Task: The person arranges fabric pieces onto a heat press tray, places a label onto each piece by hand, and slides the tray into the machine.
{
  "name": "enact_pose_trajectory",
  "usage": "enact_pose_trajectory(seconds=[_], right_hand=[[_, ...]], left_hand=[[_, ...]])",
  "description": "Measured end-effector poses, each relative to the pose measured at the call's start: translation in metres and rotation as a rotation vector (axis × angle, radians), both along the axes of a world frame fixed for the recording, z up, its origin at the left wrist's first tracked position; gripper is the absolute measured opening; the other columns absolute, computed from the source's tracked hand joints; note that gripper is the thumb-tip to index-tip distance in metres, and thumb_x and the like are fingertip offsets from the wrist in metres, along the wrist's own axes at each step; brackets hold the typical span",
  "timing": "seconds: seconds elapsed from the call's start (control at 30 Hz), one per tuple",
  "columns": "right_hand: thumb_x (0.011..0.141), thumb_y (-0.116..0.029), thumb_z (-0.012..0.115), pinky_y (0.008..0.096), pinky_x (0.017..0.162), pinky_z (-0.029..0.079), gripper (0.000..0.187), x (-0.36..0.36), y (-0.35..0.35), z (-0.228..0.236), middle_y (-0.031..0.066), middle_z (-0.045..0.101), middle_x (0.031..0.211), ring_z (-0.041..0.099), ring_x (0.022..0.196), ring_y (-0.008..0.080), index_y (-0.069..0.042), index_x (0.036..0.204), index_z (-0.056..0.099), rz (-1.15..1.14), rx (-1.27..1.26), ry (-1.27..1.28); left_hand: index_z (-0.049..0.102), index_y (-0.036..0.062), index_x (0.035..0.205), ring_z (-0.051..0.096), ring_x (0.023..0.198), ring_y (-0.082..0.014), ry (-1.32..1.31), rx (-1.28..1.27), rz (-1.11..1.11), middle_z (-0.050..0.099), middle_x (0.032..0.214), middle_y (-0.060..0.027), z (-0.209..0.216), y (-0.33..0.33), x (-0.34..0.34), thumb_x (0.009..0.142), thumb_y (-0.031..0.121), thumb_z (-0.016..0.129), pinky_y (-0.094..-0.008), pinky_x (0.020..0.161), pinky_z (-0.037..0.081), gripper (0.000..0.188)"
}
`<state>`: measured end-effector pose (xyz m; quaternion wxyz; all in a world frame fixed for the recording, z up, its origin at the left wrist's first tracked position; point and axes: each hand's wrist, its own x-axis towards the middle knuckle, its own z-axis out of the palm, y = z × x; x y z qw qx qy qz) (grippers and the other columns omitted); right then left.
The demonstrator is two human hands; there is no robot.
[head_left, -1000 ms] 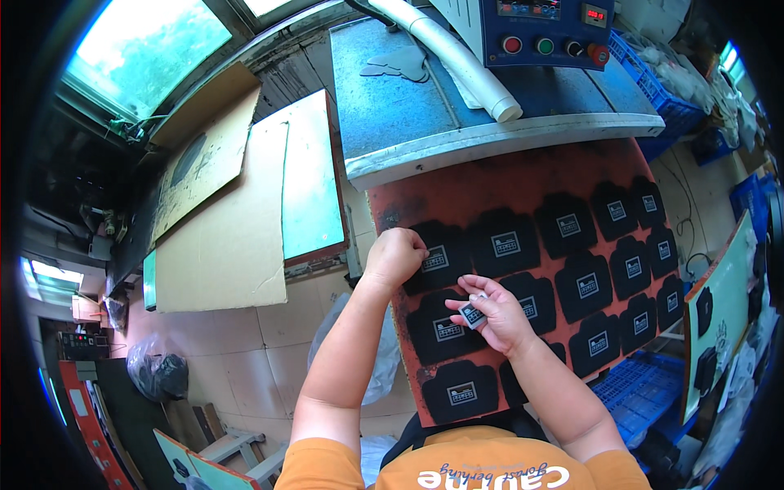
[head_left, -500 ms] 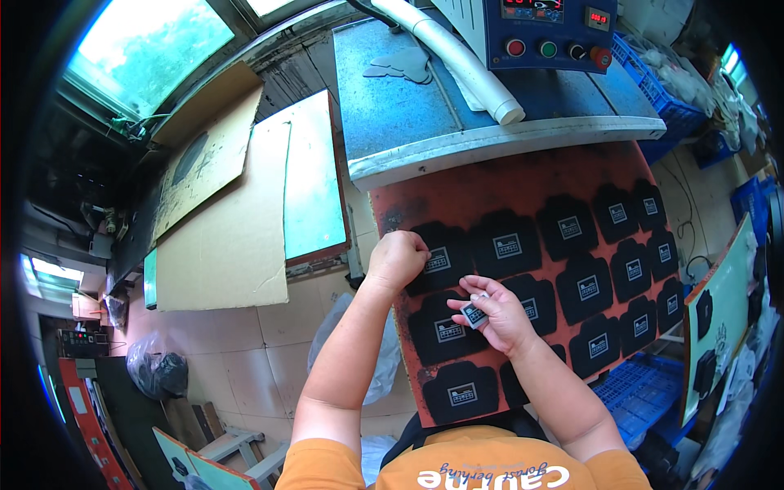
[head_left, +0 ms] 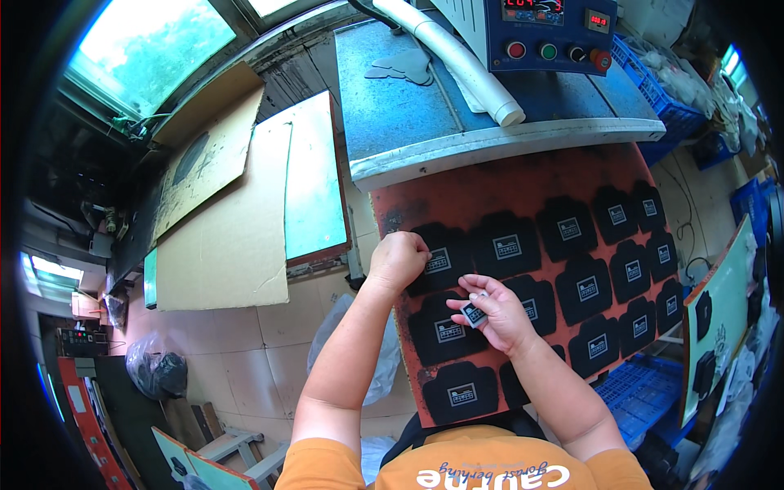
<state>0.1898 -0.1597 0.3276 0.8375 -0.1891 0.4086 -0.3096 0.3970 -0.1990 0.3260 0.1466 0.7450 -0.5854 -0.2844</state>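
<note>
On a reddish-brown board (head_left: 490,193), black cut pieces (head_left: 510,243) with notched corners lie in rows, each bearing a small dark label with a pale printed design. My left hand (head_left: 398,260) is closed over the left side of the far-left piece. Its fingertips meet the left edge of that piece's label (head_left: 439,260); whether anything is between them is hidden. Held above the second row, my right hand (head_left: 505,320) pinches a small stack of labels (head_left: 473,314) between thumb and fingers, and its other fingers are curled loosely. Part of the pieces beneath is covered by this hand.
Beyond the board stands a blue-topped machine table (head_left: 392,106) with a white roll (head_left: 457,61), grey scraps (head_left: 404,67) and a control box (head_left: 547,49). Cardboard sheets (head_left: 229,220) lie at left. Blue crates (head_left: 645,392) and a leaning board (head_left: 714,327) are at right.
</note>
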Motion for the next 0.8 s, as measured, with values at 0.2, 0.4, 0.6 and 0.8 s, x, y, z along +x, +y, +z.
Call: enact_pose_trajectory(seconds=[0.2, 0.4, 0.6, 0.8], right_hand=[[0.092, -0.001, 0.046, 0.0365, 0.079, 0.056, 0.037, 0.013, -0.008, -0.001, 0.0192, 0.038, 0.133, 0.059, 0.104, 0.0310, 0.004, 0.128, 0.039, 0.051, -0.057, -0.054], [0.092, -0.001, 0.047, 0.0369, 0.079, 0.056, 0.038, 0.014, -0.012, -0.005, 0.0179, 0.037, 0.135, 0.058, 0.105, 0.0311, 0.003, 0.129, 0.038, 0.060, -0.033, -0.044], [0.089, 0.004, 0.046, 0.0386, 0.080, 0.056, 0.038, -0.012, 0.003, 0.014, 0.0195, 0.039, 0.133, 0.058, 0.106, 0.0321, 0.003, 0.127, 0.039, 0.059, -0.033, -0.089], [0.085, 0.010, 0.042, 0.0426, 0.083, 0.054, 0.038, -0.102, 0.056, 0.043, 0.0218, 0.052, 0.119, 0.057, 0.107, 0.0347, 0.001, 0.121, 0.041, 0.037, 0.053, -0.139]], left_hand=[[0.071, 0.0056, 0.081, 0.065, 0.072, -0.0295, -0.013, -0.008, -0.001, 0.066, 0.074, -0.0162, 0.002, 0.001, -0.002, 0.071, 0.019, 0.070, -0.0367, 0.069, 0.051, 0.017], [0.069, 0.0084, 0.083, 0.064, 0.082, -0.0324, -0.086, -0.004, 0.003, 0.066, 0.084, -0.0155, 0.006, 0.003, -0.008, 0.073, 0.020, 0.067, -0.0409, 0.075, 0.051, 0.016], [0.066, 0.0046, 0.086, 0.062, 0.069, -0.0307, -0.122, -0.384, 0.059, 0.061, 0.080, -0.0136, 0.022, 0.036, -0.012, 0.071, 0.014, 0.071, -0.0369, 0.066, 0.050, 0.018], [0.064, 0.0008, 0.080, 0.060, 0.070, -0.0116, 0.628, 0.018, -0.062, 0.062, 0.074, -0.0056, 0.055, 0.134, -0.072, 0.078, 0.005, 0.065, -0.0255, 0.062, 0.049, 0.005]])
